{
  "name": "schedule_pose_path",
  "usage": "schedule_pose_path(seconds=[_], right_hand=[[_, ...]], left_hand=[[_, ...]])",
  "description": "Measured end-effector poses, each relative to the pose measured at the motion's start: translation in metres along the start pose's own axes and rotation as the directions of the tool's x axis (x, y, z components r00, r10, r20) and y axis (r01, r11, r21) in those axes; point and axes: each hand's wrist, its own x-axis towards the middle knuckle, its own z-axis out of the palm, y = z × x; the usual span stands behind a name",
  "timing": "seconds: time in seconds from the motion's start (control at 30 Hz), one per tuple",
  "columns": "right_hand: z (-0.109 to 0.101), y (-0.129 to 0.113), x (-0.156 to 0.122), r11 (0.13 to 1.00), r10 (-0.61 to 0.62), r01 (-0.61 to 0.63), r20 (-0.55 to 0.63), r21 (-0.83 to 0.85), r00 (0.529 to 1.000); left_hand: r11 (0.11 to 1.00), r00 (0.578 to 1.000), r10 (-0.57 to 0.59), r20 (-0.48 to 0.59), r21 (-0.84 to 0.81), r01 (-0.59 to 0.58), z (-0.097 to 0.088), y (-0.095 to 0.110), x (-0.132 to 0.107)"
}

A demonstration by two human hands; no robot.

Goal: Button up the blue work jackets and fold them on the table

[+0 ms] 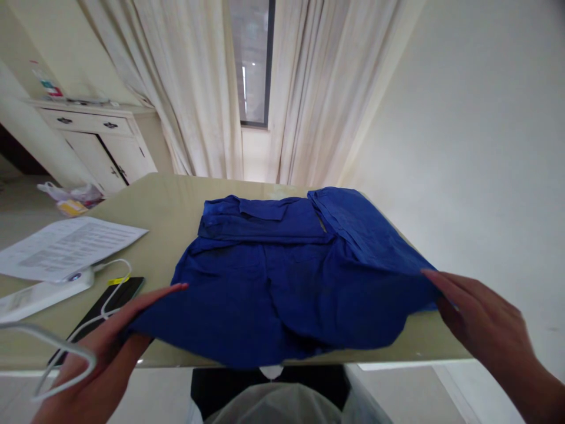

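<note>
A blue garment [286,271] lies partly folded on a pale table [168,206], its near edge hanging a little over the table's front. My left hand [106,347] lies at the garment's near left corner with its fingers stretched out flat along the cloth edge. My right hand [481,324] is at the garment's right corner, fingers straight and together, touching the cloth edge. Neither hand grips the fabric.
Printed sheets of paper [66,244], a white device [39,294] with a white cable [57,347] and a black phone [106,309] lie on the table's left. A white cabinet [97,141] and a plastic bag [70,197] stand at far left. Cream curtains [185,82] hang behind.
</note>
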Motion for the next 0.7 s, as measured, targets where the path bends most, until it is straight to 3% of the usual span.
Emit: schedule_pose_path(seconds=[0.07, 0.2, 0.33, 0.43, 0.47, 0.53, 0.63, 0.7], right_hand=[[0.013, 0.012, 0.032, 0.996, -0.025, 0.024, -0.011, -0.085, 1.0], [0.053, 0.029, 0.118, 0.99, 0.067, -0.052, 0.121, -0.128, 0.99], [0.117, 0.046, 0.209, 0.982, 0.185, -0.189, 0.226, -0.004, 0.957], [0.176, 0.046, 0.253, 0.916, 0.349, -0.382, 0.231, 0.119, 0.908], [0.195, 0.042, 0.259, 0.879, 0.417, -0.452, 0.214, 0.151, 0.883], [0.229, 0.026, 0.258, 0.838, 0.472, -0.511, 0.217, 0.191, 0.855], [0.265, -0.008, 0.227, 0.848, 0.369, -0.458, 0.323, 0.266, 0.872], [0.276, -0.032, 0.197, 0.857, 0.274, -0.405, 0.384, 0.319, 0.882]], left_hand=[[0.983, 0.987, -0.107, -0.118, -0.16, 0.087, 0.012, 0.008, 0.028], [0.964, 0.912, -0.169, -0.374, -0.255, 0.074, 0.038, 0.015, 0.097], [0.963, 0.831, -0.235, -0.504, -0.235, 0.13, 0.068, 0.001, 0.186], [0.954, 0.792, -0.289, -0.537, -0.224, 0.197, 0.097, -0.023, 0.247], [0.95, 0.781, -0.307, -0.544, -0.229, 0.214, 0.107, -0.031, 0.261], [0.945, 0.805, -0.32, -0.499, -0.227, 0.234, 0.125, -0.048, 0.274], [0.907, 0.855, -0.42, -0.304, -0.172, 0.385, 0.145, -0.071, 0.262], [0.812, 0.8, -0.583, -0.14, -0.064, 0.58, 0.152, -0.084, 0.246]])
